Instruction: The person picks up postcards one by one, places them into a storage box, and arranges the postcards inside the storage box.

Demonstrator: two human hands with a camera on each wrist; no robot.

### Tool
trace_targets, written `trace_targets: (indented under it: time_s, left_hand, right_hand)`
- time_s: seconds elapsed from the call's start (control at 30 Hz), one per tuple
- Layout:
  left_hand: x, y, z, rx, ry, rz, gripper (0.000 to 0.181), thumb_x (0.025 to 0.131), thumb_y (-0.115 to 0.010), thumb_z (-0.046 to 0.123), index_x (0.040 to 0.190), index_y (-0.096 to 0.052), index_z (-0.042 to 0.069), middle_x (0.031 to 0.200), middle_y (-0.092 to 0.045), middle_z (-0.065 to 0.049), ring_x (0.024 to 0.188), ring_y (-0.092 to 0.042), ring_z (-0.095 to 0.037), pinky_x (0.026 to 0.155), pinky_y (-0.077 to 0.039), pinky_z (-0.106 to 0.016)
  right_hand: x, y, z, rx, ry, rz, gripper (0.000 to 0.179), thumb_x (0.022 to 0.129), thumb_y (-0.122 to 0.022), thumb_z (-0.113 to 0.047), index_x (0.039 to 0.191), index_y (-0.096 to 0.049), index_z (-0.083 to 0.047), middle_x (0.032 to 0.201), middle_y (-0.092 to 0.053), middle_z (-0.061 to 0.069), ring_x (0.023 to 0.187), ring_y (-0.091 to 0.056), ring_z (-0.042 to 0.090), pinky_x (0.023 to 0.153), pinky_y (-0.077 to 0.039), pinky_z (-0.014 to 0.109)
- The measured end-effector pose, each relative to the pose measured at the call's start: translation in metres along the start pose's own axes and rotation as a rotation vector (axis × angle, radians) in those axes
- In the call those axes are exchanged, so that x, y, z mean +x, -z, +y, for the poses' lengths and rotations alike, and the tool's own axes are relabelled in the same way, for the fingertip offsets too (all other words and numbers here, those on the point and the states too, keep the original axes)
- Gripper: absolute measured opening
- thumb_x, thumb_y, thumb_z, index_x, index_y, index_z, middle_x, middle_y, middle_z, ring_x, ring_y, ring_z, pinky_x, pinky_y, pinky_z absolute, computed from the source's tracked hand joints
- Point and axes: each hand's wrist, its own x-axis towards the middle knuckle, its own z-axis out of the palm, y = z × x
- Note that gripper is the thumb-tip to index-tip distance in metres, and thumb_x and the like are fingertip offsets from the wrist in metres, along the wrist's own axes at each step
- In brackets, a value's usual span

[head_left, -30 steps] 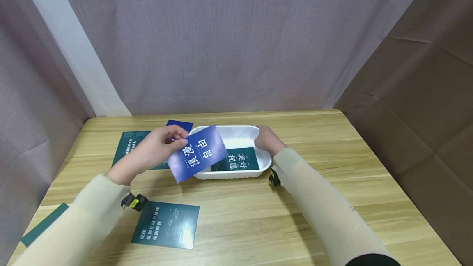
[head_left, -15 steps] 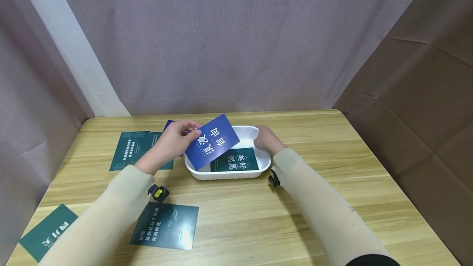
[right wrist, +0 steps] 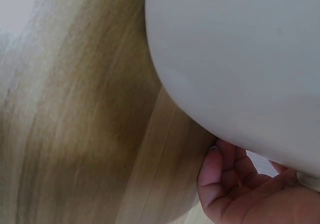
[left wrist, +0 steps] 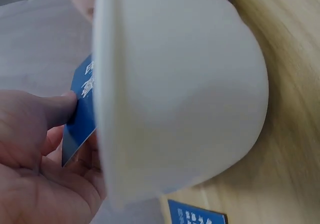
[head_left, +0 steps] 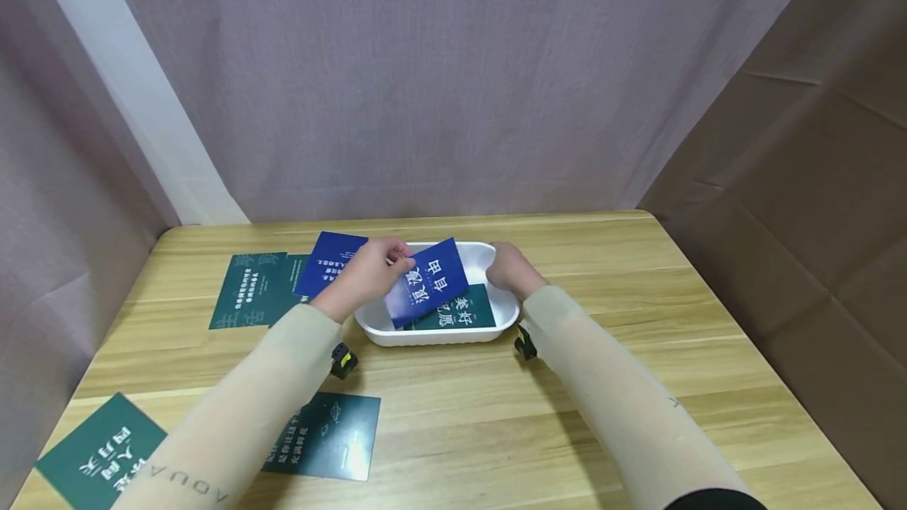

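Observation:
Between thumb and fingers my left hand (head_left: 377,272) pinches a blue card (head_left: 434,278) printed with white characters. That card is tilted over the left part of a white tray (head_left: 432,337). Inside the tray a dark green card (head_left: 480,309) lies flat, partly covered by the blue one. My right hand (head_left: 512,267) grips the tray's right end; in the right wrist view its curled fingers (right wrist: 212,171) show against the outside wall. From the left wrist, the tray's wall (left wrist: 185,84) hides much of the blue card (left wrist: 82,112).
Left of the tray another blue card (head_left: 329,258) overlaps a green card (head_left: 292,290), beside a further green card (head_left: 248,293). Nearer the front lie two green cards, one at far left (head_left: 99,447) and one partly under my left sleeve (head_left: 340,435). Curtains stand behind the wooden table (head_left: 602,415).
My left hand has carried the blue card rightward from the tray's left edge to over its inside, now lower. More of the cards at left shows. The right hand has stayed at the tray.

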Motion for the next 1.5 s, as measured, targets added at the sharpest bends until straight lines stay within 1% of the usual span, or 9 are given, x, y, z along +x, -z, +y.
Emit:
trace_targets:
  time_s: [0.17,0.33,0.43,0.63,0.87,0.97,1.1,1.37,1.5]
  left_hand:
    - [0.004,-0.008,0.001,0.017,0.012,-0.025,0.011,0.097,-0.059,0.021,0.099,-0.06,0.01,0.091,-0.062,-0.005,0.078,-0.058,-0.019,0.064,-0.052,-0.03]
    - [0.004,-0.012,0.001,0.127,-0.002,-0.05,0.011,0.096,-0.062,0.021,0.099,-0.063,0.01,0.092,-0.065,-0.003,0.082,-0.06,-0.018,0.073,-0.052,-0.032]
    - [0.001,-0.012,0.002,0.185,-0.026,-0.098,0.015,0.092,-0.067,0.017,0.104,-0.065,0.008,0.095,-0.066,-0.005,0.085,-0.061,-0.018,0.079,-0.052,-0.034]
    - [-0.003,-0.013,0.004,0.277,-0.042,-0.184,0.036,0.087,-0.07,0.008,0.122,-0.059,0.006,0.105,-0.065,-0.011,0.095,-0.061,-0.023,0.092,-0.049,-0.04]
    - [-0.001,-0.022,0.003,0.416,-0.075,-0.172,0.047,0.087,-0.071,0.01,0.131,-0.055,0.005,0.12,-0.058,-0.015,0.113,-0.054,-0.027,0.106,-0.039,-0.041]
    - [0.0,-0.025,0.004,0.441,-0.059,-0.159,0.049,0.085,-0.074,0.012,0.129,-0.055,0.002,0.118,-0.057,-0.016,0.111,-0.054,-0.029,0.104,-0.041,-0.041]
    - [-0.001,-0.028,0.005,0.451,-0.033,-0.176,0.05,0.083,-0.075,0.013,0.128,-0.056,0.001,0.115,-0.056,-0.015,0.108,-0.054,-0.028,0.102,-0.042,-0.041]
    - [-0.002,-0.034,0.004,0.475,-0.04,-0.216,0.049,0.086,-0.072,0.01,0.131,-0.056,0.001,0.122,-0.058,-0.015,0.115,-0.054,-0.031,0.105,-0.039,-0.045]
    - [-0.003,-0.035,0.004,0.484,-0.04,-0.222,0.047,0.089,-0.069,0.011,0.132,-0.055,0.002,0.125,-0.059,-0.014,0.117,-0.053,-0.03,0.105,-0.038,-0.047]
  right_hand:
    - [0.002,-0.003,0.0,-0.002,0.009,0.015,0.065,0.08,-0.049,0.014,0.143,-0.041,0.001,0.129,-0.053,0.021,0.112,-0.054,0.033,0.094,-0.05,0.045]
    - [0.002,-0.006,0.0,-0.013,0.03,0.03,0.063,0.078,-0.049,0.015,0.139,-0.046,0.001,0.12,-0.057,0.02,0.104,-0.057,0.032,0.087,-0.054,0.042]
    - [0.0,-0.006,0.0,-0.013,0.039,0.036,0.061,0.078,-0.049,0.016,0.137,-0.048,0.002,0.115,-0.059,0.019,0.101,-0.057,0.031,0.085,-0.054,0.041]
    - [-0.001,-0.004,-0.002,-0.001,0.036,0.041,0.061,0.076,-0.049,0.017,0.135,-0.05,0.002,0.112,-0.059,0.018,0.099,-0.057,0.031,0.083,-0.055,0.041]
    - [0.001,-0.004,0.0,-0.013,0.025,0.039,0.061,0.077,-0.049,0.017,0.136,-0.049,0.001,0.115,-0.059,0.018,0.1,-0.057,0.03,0.085,-0.054,0.041]
    - [0.001,-0.004,0.001,-0.026,0.037,0.042,0.061,0.078,-0.049,0.016,0.137,-0.048,0.002,0.116,-0.059,0.019,0.101,-0.057,0.031,0.086,-0.054,0.041]
    - [0.001,-0.004,0.0,-0.036,0.031,0.035,0.061,0.079,-0.049,0.016,0.138,-0.047,0.001,0.121,-0.057,0.019,0.105,-0.056,0.032,0.091,-0.052,0.043]
    - [-0.001,-0.003,0.001,-0.05,0.057,0.044,0.061,0.078,-0.048,0.015,0.138,-0.046,0.003,0.125,-0.056,0.022,0.109,-0.054,0.033,0.093,-0.051,0.044]
    - [0.0,-0.003,0.002,-0.039,0.038,0.038,0.063,0.079,-0.047,0.015,0.14,-0.044,0.003,0.13,-0.053,0.022,0.113,-0.053,0.032,0.097,-0.048,0.044]
